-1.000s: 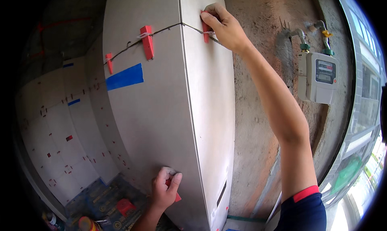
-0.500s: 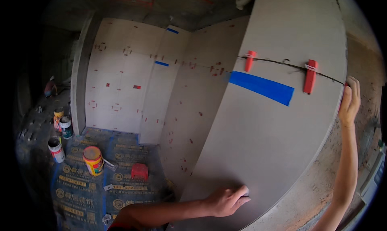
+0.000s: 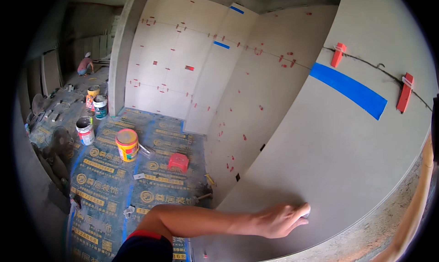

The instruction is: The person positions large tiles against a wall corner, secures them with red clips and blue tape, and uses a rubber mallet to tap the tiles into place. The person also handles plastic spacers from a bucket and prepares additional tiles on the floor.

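My left hand [image 3: 283, 220] is closed against the lower part of a large grey wall tile [image 3: 311, 161]. A small greyish bit shows at its fingertips, too little to name. At the right rim only my right forearm [image 3: 414, 211] appears, running up along the tile's outer edge; the hand itself lies outside the picture. A strip of blue tape [image 3: 350, 89] sticks to the tile below a dark joint line. Two red levelling wedges, a left one [image 3: 338, 55] and a right one [image 3: 405, 93], sit in white clips across that joint.
On the printed floor covering [image 3: 98, 182] stand a yellow-red bucket [image 3: 127, 145], a red stool [image 3: 178, 162] and a white bucket [image 3: 85, 131]. More buckets [image 3: 100, 107] stand by the concrete column [image 3: 120, 56]. A person [image 3: 85, 64] crouches far left. Rough bare wall [image 3: 366, 234] borders the tile.
The view has swung left and down, so the tile and wedges sit further right. My right hand has gone out of the picture. My left hand stays closed at the tile.
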{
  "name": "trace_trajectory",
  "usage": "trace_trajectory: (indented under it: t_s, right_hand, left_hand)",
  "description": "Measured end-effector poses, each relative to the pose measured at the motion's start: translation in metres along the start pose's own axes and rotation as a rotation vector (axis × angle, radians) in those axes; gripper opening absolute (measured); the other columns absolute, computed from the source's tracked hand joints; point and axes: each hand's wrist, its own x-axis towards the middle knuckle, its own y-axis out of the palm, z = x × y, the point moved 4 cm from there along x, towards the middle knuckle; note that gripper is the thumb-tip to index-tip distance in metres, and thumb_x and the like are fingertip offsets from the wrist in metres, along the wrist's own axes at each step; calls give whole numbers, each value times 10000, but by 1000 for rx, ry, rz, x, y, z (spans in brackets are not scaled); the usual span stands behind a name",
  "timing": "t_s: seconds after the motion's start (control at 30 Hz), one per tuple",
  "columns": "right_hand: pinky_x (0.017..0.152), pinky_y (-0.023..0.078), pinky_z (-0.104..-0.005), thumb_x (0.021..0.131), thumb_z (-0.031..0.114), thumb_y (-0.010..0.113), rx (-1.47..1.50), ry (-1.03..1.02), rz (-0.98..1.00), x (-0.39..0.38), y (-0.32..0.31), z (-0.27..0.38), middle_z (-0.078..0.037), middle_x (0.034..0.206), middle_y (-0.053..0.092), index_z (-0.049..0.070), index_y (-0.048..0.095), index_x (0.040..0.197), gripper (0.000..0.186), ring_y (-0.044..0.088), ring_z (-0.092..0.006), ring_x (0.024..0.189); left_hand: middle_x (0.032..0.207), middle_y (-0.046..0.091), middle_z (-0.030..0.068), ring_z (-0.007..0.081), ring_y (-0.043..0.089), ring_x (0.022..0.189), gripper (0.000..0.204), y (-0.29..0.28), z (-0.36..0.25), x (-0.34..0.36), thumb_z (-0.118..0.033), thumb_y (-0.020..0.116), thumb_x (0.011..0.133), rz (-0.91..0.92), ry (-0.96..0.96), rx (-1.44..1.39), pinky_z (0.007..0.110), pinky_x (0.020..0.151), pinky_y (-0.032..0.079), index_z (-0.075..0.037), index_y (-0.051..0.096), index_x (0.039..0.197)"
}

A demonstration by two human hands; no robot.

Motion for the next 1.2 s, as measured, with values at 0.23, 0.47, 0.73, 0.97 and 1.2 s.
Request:
trace_trajectory:
  t_s: [0.23,0.47,0.73,0.97,1.2]
  right_hand:
    - [905,412,-355,991,214,396,-212,300,-145,-52,-61,-4,-187,1091,562,-60,540,1132,340,549,-336,1012]
    - [530,547,-323,718,270,787,654,325,530,-49,-98,275,-84,766,620,15,576,872,364,650,-209,622]
    - [457,523,-269,697,122,785,508,341,434,-41,-140,247,-100,793,593,-13,519,921,373,620,-186,577]
    - [590,515,-341,824,84,638,419,692,296,-78,-132,160,-130,817,581,45,531,1108,306,609,-267,670]
    - [650,470,-323,914,215,545,218,1354,9,-189,-83,-16,-108,764,596,25,521,1092,261,582,-173,692]
  left_hand:
    - [790,516,137,256,533,592,183,12,-25,2,-95,446,933,62,-103,-147,381,568,414,-22,346,1068]
    - [916,435,68,134,461,821,306,-29,-82,4,-14,492,908,52,-17,-323,276,743,426,-35,274,1123]
    - [937,507,110,171,526,845,296,-28,-140,43,-26,560,881,67,44,-343,308,764,448,0,342,1079]
    - [1232,470,196,269,493,1111,518,-41,-158,70,-63,638,803,5,339,66,366,923,409,44,387,1243]
    - [1409,257,291,400,319,1285,723,-19,-137,108,-185,646,802,-101,468,490,455,1049,276,92,265,1351]
